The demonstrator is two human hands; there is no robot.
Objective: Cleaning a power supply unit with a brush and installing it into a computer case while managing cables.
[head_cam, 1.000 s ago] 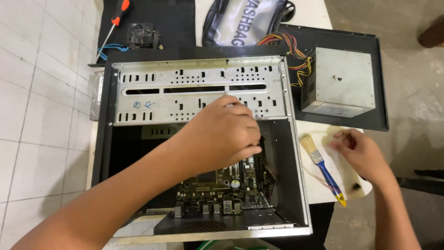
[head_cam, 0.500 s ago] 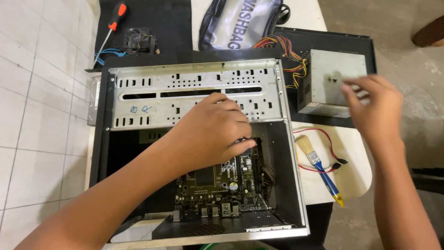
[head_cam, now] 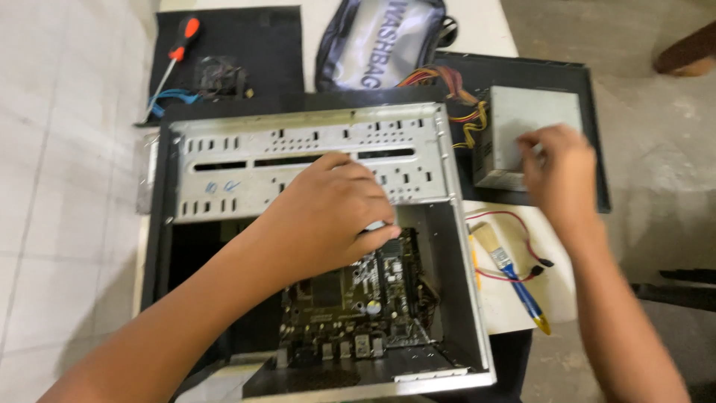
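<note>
Your right hand (head_cam: 559,175) has left the paint brush (head_cam: 511,272) at the right of the frame and now sits at the upper right, over the grey power supply (head_cam: 533,130); its fingers are curled, but blur hides whether they pinch anything, so I cannot tell. That leaves the brush lying loose on the white worktop (head_cam: 507,302), beside a red cable (head_cam: 522,246), with the work shifted to the power supply. Your left hand (head_cam: 335,213) has hardly moved: it rests in the middle of the frame, inside the open computer case (head_cam: 455,298), fingers bent and tips pressed down at the upper edge of the motherboard (head_cam: 358,298). The case lies flat, its long axis running from the bottom of the frame to the top, the metal drive cage (head_cam: 246,168) at the far end. The brush points bristles toward upper left, blue handle toward lower right.
</note>
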